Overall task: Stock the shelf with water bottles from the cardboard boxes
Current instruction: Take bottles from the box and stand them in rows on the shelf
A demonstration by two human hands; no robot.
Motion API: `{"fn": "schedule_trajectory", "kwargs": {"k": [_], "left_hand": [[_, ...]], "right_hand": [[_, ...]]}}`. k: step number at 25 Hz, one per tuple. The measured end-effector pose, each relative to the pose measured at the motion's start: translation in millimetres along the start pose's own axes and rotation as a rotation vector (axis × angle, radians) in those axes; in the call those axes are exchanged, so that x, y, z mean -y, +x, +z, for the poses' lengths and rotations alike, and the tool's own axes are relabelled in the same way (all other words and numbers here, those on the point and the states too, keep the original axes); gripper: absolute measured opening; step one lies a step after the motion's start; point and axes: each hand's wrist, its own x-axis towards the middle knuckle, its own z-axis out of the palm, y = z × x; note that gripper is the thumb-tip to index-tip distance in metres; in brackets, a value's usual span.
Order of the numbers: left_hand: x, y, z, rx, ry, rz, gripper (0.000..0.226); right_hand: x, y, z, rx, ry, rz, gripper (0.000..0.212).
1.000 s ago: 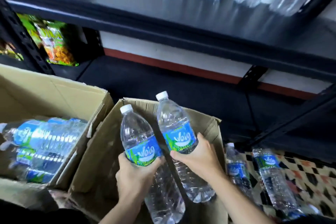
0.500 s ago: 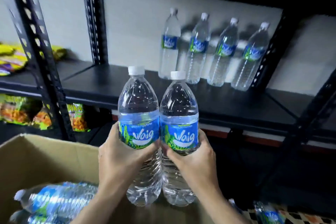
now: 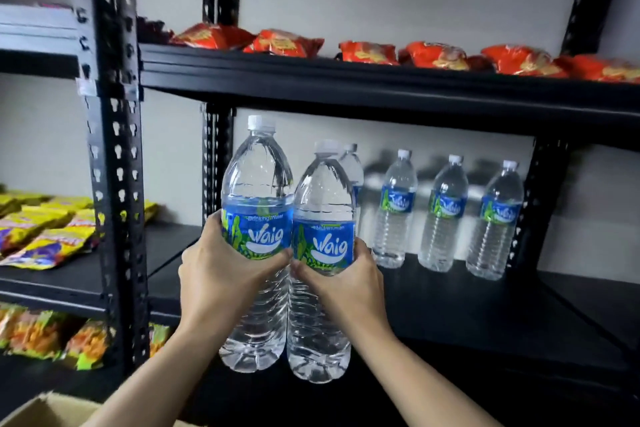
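The left grip (image 3: 221,274) is clasped round the blue label band of one water bottle (image 3: 256,180), fingers on its left side and thumb across the front just under the label. The right grip (image 3: 349,284) clasps a second water bottle (image 3: 323,191) the same way from the right. Both bottles are full, capped in white and close to upright. They touch side by side, and the two thumbs meet between them. The left one stands a little higher than the right. They are held up in the air, nearer than the middle shelf (image 3: 485,308), a black board whose surface is bare at the near side. At the far edge of that shelf, against the pale wall, four more bottles stand upright in a row. One (image 3: 354,166) is mostly hidden behind the held right bottle. The other three (image 3: 445,215) stand apart from each other to its right. The shelf above (image 3: 346,80) carries a line of red snack packets (image 3: 284,43) lying flat. To the left, beyond a black perforated post (image 3: 114,149), a neighbouring shelf holds yellow packets (image 3: 45,236). Orange and green packets (image 3: 41,336) sit on the level below it. At the near left bottom corner the edge of a cardboard box (image 3: 45,409) shows under the left forearm.
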Motion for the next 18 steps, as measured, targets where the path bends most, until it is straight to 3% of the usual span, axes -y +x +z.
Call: {"fn": "schedule_trajectory", "kwargs": {"k": [7, 12, 15, 18], "left_hand": [[20.7, 78.6, 20.3, -0.029, 0.045, 0.022, 0.065], [48.1, 114.8, 38.6, -0.039, 0.049, 0.058, 0.067], [60.3, 126.3, 45.4, -0.044, 0.070, 0.071, 0.069], [72.8, 134.4, 49.1, -0.052, 0.067, 0.062, 0.069]], "right_hand": [[-16.3, 75.2, 59.9, 0.013, 0.031, 0.027, 0.059], [-40.5, 122.4, 103.1, -0.122, 0.033, 0.025, 0.045], [-59.3, 145.9, 123.9, -0.195, 0.047, 0.022, 0.069], [-76.1, 161.4, 141.5, -0.170, 0.021, 0.095, 0.077]]}}
